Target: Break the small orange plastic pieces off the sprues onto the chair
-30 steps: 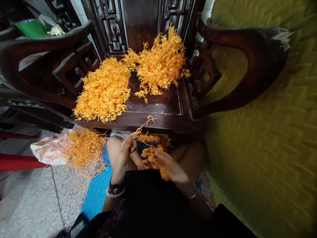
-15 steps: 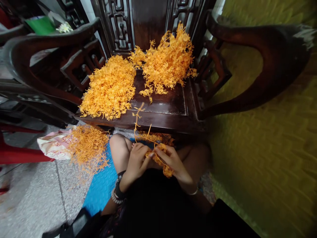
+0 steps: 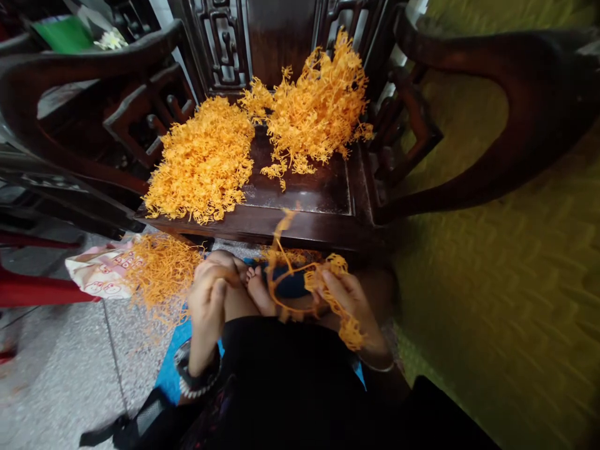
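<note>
My right hand is closed on an orange sprig with curly, flower-like clusters. Its thin bare stalk arcs out to the left and up, smeared by motion. Over by my left knee, my left hand is curled closed, apart from the sprig; whatever lies inside its fingers is hidden. On the dark wooden chair seat ahead rest a heap of loose orange clusters at left and a pile of orange sprigs at right.
Thin orange stalks lie heaped on the floor at left, beside a white and pink printed bag. The carved chair stands in front, its curved arms on both sides. A blue mat is under me. A yellow-green quilted surface fills the right.
My left hand has come away from the sprig and moved left toward my knee. My right hand, still holding the sprig, has shifted slightly right. The sprig's stalk has swung.
</note>
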A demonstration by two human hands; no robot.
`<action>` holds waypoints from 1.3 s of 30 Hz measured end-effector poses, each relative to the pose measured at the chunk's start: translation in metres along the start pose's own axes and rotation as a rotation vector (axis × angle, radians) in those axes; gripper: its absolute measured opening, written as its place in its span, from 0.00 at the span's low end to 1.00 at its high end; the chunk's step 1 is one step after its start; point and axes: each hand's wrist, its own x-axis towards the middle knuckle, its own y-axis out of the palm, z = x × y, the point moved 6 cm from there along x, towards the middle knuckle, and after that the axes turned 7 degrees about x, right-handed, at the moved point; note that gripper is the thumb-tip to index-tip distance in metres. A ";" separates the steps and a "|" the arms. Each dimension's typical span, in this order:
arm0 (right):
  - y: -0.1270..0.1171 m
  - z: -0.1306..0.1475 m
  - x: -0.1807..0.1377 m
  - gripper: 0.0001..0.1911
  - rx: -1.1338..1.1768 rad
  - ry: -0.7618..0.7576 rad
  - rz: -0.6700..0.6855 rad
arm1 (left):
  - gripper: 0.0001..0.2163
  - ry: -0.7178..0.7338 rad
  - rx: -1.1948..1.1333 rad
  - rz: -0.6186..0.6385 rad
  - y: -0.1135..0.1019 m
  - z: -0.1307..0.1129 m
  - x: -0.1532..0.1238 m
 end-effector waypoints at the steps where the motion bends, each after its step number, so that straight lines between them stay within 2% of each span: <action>1: 0.004 -0.001 0.001 0.20 -0.055 -0.002 0.046 | 0.21 0.053 0.028 0.122 0.010 -0.008 -0.002; 3: 0.016 -0.005 0.004 0.19 -0.143 -0.045 0.146 | 0.23 0.094 0.051 0.320 0.033 -0.021 -0.010; 5: 0.024 -0.008 0.005 0.17 -0.183 -0.107 0.213 | 0.20 0.056 0.086 0.407 0.054 -0.025 -0.016; 8: 0.029 -0.013 0.005 0.15 -0.189 -0.145 0.288 | 0.16 -0.066 0.090 0.431 0.071 -0.020 -0.020; 12: 0.031 -0.017 0.000 0.18 -0.108 -0.065 0.452 | 0.19 -0.230 -0.086 0.441 0.075 -0.010 -0.024; 17: 0.036 -0.014 -0.012 0.17 0.240 0.072 0.617 | 0.21 -0.514 -0.470 0.559 0.085 -0.011 -0.040; 22: 0.045 -0.010 -0.020 0.16 0.543 0.043 0.696 | 0.22 -0.636 -0.846 0.442 0.092 -0.025 -0.037; 24: 0.045 -0.005 -0.020 0.17 0.738 -0.034 0.725 | 0.25 -0.657 -0.965 0.361 0.091 -0.026 -0.032; 26: 0.040 -0.001 -0.017 0.18 0.807 -0.119 0.698 | 0.25 -0.634 -1.053 0.277 0.086 -0.025 -0.028; 27: 0.038 -0.001 -0.015 0.18 0.737 -0.155 0.672 | 0.25 -0.595 -1.053 0.258 0.084 -0.025 -0.026; 29: 0.034 -0.001 -0.012 0.18 0.435 -0.203 0.604 | 0.21 -0.476 -0.942 0.261 0.079 -0.025 -0.025; 34: 0.020 -0.005 -0.003 0.13 -0.373 -0.229 0.329 | 0.13 -0.219 -0.432 0.160 0.065 -0.025 -0.025; 39: 0.020 -0.015 0.000 0.11 -0.929 -0.173 0.225 | 0.12 -0.210 -0.189 0.327 0.077 -0.019 -0.025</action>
